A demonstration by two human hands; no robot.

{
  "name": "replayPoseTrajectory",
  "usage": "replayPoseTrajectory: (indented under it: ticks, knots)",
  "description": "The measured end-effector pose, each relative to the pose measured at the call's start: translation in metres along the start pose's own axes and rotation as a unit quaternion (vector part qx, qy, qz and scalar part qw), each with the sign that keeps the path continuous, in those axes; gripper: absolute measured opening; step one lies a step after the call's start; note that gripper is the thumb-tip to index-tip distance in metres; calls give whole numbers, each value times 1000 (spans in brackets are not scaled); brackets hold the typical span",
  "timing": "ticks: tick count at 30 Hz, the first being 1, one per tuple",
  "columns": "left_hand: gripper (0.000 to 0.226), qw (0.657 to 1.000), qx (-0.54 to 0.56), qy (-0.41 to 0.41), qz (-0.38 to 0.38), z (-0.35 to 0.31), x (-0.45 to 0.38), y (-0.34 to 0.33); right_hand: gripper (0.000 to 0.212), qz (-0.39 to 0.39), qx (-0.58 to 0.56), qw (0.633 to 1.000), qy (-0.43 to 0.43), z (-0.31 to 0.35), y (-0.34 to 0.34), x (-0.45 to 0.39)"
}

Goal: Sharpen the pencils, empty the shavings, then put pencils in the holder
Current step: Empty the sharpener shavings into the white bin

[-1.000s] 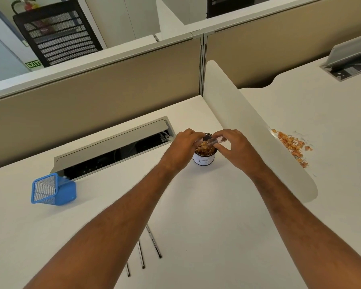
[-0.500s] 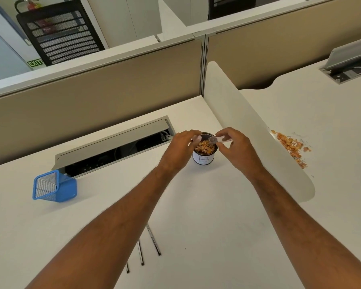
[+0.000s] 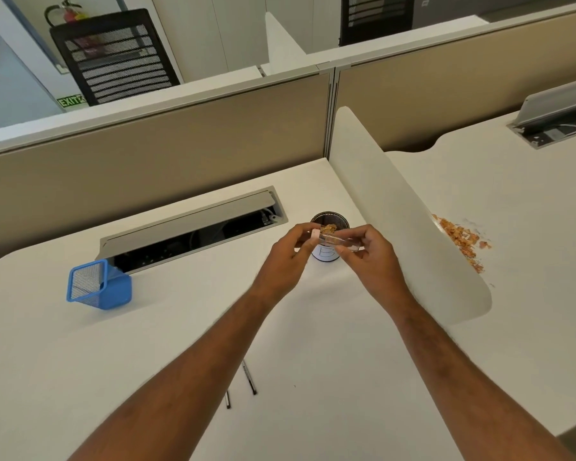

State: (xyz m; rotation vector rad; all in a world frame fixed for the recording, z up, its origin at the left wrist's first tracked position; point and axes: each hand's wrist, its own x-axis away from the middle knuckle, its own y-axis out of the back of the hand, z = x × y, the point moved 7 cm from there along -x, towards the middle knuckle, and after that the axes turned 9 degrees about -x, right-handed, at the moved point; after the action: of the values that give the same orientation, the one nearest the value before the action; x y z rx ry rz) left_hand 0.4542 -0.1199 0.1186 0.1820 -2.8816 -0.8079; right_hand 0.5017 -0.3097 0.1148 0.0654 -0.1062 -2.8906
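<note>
Near edge of the white desk (image 3: 313, 327): two dark slim pencils (image 3: 248, 380) lie side by side, partly hidden under my left forearm, well apart from everything else.

Mid-desk: my left hand (image 3: 288, 257) pinches the white cap end of the small clear plastic sharpener case (image 3: 333, 239); my right hand (image 3: 369, 257) grips its transparent body from the other end. Case held level, just above the small round white cup with the dark rim (image 3: 328, 252), which holds orange-brown shavings (image 3: 328, 229).

Handling, my estimate: case very light, rigid, smooth plastic, so likely slippery. Best pinched across the flat sides, one hand per half, when pressing the halves together or pulling them apart. Thin walls could crack under hard squeezing.

Left side of the desk: blue wire-mesh pencil holder (image 3: 97, 284), tipped on its side, mouth facing away from the cup.

Far part of the desk: open grey cable tray (image 3: 193, 227).

Change over the last second: hands have lifted off the cup and drawn toward me; case is now clear of the rim rather than down over the shavings.
</note>
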Motion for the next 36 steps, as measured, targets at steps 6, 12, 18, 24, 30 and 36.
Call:
replayPoseTrajectory:
  ticks: [6, 12, 18, 24, 30, 36]
  knots:
    - [23, 1000, -7, -13, -1, 3, 36, 14, 25, 28, 10, 1000, -4, 9, -18, 30]
    - [22, 1000, 14, -13, -6, 15, 78, 31, 26, 53, -1, 999, -5, 22, -38, 64]
    - [27, 999, 46, 2, -11, 23, 125, 46, 27, 83, -14, 996, -23, 27, -58, 98]
    - [24, 995, 99, 27, -6, 42, 171, 54, 20, 119, -48, 989, -75, 21, -78, 132]
    - [24, 994, 100, 49, -12, 60, 203, 62, 24, 143, -68, 983, -93, 21, -96, 159]
    - [21, 992, 116, 58, 0, 72, 226, 65, 23, 161, -64, 980, -98, 17, -112, 183]
